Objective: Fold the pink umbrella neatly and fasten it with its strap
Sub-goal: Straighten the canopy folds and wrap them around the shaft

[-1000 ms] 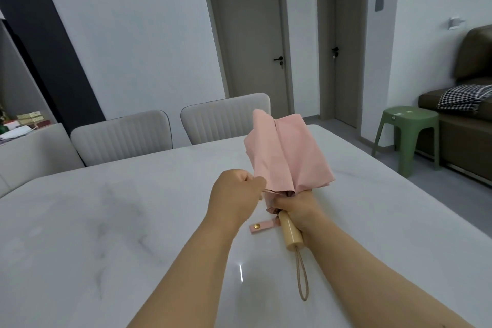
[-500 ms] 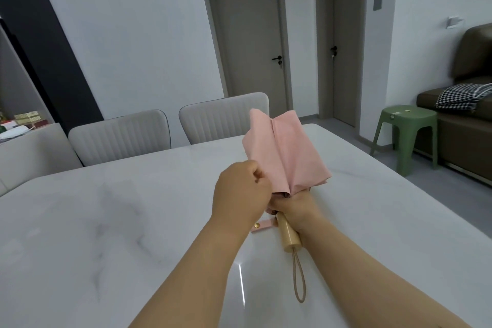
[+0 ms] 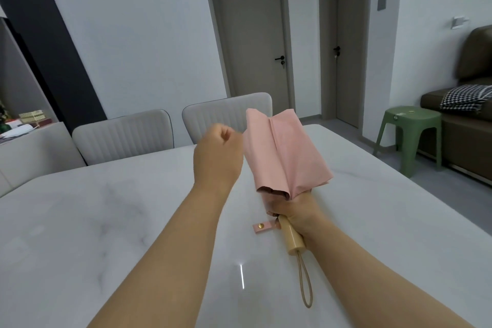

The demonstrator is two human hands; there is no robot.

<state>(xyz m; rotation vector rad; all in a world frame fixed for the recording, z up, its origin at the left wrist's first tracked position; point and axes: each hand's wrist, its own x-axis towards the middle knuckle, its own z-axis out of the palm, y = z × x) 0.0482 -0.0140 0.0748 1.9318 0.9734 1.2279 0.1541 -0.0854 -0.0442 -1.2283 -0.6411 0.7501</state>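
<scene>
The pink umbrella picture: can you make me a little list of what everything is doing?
umbrella: pink umbrella held up over the white table, canopy loosely gathered, not yet wrapped
right hand: right hand grips it just above the wooden handle
left hand: left hand is a raised fist beside the canopy; whether it pinches the fabric edge cannot be told
strap: pink strap with gold snap hangs loose, unfastened
cord: wrist loop dangles from the handle
</scene>
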